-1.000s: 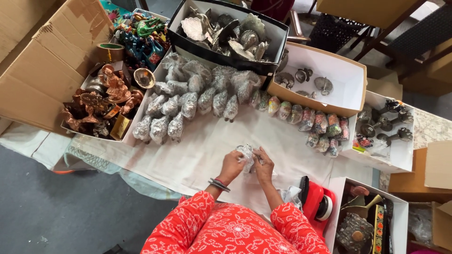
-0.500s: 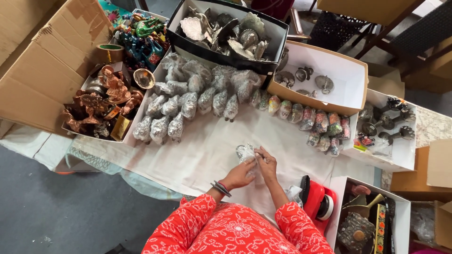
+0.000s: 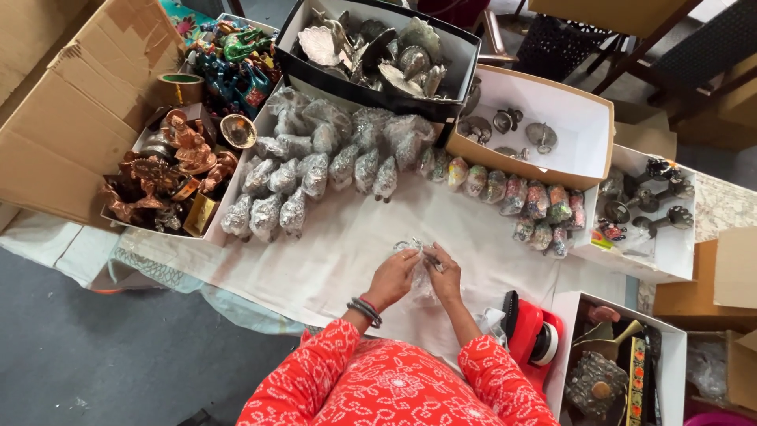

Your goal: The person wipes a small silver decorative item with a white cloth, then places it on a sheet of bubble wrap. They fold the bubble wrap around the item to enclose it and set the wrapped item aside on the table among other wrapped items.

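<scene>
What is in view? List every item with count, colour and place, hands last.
Small clear plastic bag with a silvery piece: one, held over the cloth between both hands.
White table cloth: one, covering the table.
Plastic-wrapped silver figurines: many, rows on the cloth, upper left.
Plastic-wrapped multicoloured pieces: about ten, a row on the right.
Copper-coloured metal statuettes: several, in the left box.
Black box of silver metal leaves and bowls: one, top centre.
White cardboard box with small round metal pieces: one, upper right.
Red tape dispenser: one, by the right elbow.
Left hand: wearing wrist bangles, on the bag.
Right hand: gripping the bag.
</scene>
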